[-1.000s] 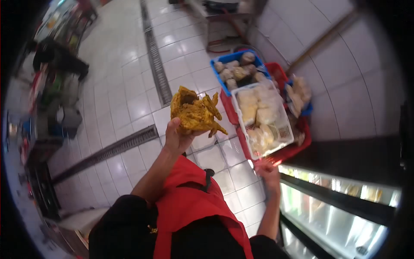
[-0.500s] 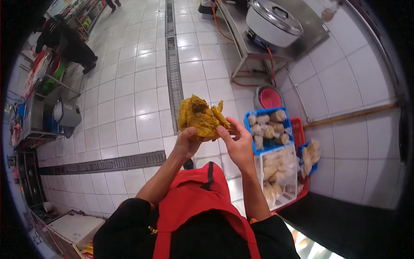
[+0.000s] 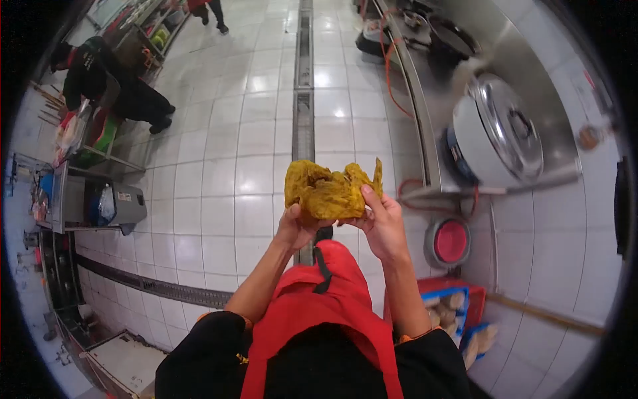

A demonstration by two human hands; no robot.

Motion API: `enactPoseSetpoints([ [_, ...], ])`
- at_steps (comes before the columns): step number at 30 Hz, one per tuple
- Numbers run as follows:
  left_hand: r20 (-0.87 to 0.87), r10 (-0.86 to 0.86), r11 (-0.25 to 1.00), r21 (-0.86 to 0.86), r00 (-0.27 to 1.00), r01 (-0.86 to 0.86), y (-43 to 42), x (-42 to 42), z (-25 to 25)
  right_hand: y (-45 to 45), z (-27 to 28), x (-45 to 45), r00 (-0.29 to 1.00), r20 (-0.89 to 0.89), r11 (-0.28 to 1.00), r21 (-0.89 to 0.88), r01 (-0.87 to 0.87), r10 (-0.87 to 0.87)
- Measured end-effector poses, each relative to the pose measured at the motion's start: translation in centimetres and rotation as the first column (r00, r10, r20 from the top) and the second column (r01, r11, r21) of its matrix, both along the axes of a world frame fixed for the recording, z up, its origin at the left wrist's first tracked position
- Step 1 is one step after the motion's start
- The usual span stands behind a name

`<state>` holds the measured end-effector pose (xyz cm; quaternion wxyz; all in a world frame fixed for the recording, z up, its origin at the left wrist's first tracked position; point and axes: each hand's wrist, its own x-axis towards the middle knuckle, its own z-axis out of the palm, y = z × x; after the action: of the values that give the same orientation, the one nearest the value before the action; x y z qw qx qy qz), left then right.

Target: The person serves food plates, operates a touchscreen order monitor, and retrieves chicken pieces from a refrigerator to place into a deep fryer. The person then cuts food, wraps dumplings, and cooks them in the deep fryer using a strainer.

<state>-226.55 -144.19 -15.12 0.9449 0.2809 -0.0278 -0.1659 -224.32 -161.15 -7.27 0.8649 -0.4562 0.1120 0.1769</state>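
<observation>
Both hands hold a yellow, spice-coloured chicken (image 3: 327, 191) up in front of the red apron (image 3: 318, 292). It has a rough, uneven surface, with a dark hollow at its top and a thin pointed piece, like a wing tip, sticking up at its right end. My left hand (image 3: 294, 228) grips the lower left, fingers beneath and the thumb against the near side. At the lower right my right hand (image 3: 383, 225) is closed on it, thumb on the near face. The fingers under the chicken are partly hidden.
A large white cooker with a metal lid (image 3: 510, 130) stands on a steel counter (image 3: 425, 143) to the right. Below are a pink tub (image 3: 451, 241) and a blue crate (image 3: 444, 293) of bagged items. A floor drain (image 3: 304, 126) runs ahead. Another person (image 3: 113, 83) works at the left.
The view has moved forward along the tiled floor, so the crates now sit lower and nearer. The chicken has turned to show a broader side, still held by both hands.
</observation>
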Motion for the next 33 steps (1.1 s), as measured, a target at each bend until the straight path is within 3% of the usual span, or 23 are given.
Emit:
enactPoseSetpoints([
  [2,-0.240,0.082,0.971,-0.198,0.967,-0.131,1.0,6.3,0.5,0.8,1.7,6.6,1.000,0.012,1.000,0.007,-0.028,0.028],
  [9,-0.168,0.138,0.880,-0.432,0.976,-0.199,4.8,27.9,-0.8,0.5,3.5,29.8,0.985,0.165,0.995,-0.083,0.059,-0.045],
  [12,-0.168,0.165,0.889,-0.401,0.972,-0.221,7.1,37.7,-3.6,-1.2,0.2,39.5,0.976,0.188,0.980,-0.148,0.136,-0.107],
  [15,-0.108,0.171,0.942,-0.273,0.979,-0.195,9.8,48.3,-2.6,-3.0,-4.6,48.1,0.974,0.106,0.965,-0.154,0.215,-0.200],
  [20,-0.219,0.062,0.942,-0.310,0.974,-0.130,12.9,64.5,-0.6,-5.7,-10.0,54.3,0.909,-0.038,0.861,-0.339,0.380,-0.416],
  [24,-0.198,0.074,0.918,-0.370,0.977,-0.145,14.1,78.0,0.2,-5.8,-13.8,61.5,0.803,-0.164,0.801,-0.320,0.506,-0.573],
  [28,-0.217,0.097,0.901,-0.395,0.971,-0.178,16.4,89.4,-1.4,-4.8,-16.5,75.5,0.826,-0.100,0.806,-0.314,0.502,-0.554],
  [30,-0.200,0.129,0.902,-0.383,0.971,-0.199,17.5,95.0,-1.7,-4.4,-17.3,84.3,0.871,-0.122,0.868,-0.223,0.443,-0.476],
  [32,-0.208,0.242,0.925,-0.245,0.948,-0.290,19.0,100.2,-1.5,-1.5,-14.3,94.7,0.936,-0.053,0.928,-0.157,0.338,-0.349],
  [33,-0.271,0.354,0.916,-0.096,0.895,-0.391,19.1,103.3,-1.5,-0.4,-13.1,100.2,0.963,0.007,0.957,-0.110,0.269,-0.270],
])
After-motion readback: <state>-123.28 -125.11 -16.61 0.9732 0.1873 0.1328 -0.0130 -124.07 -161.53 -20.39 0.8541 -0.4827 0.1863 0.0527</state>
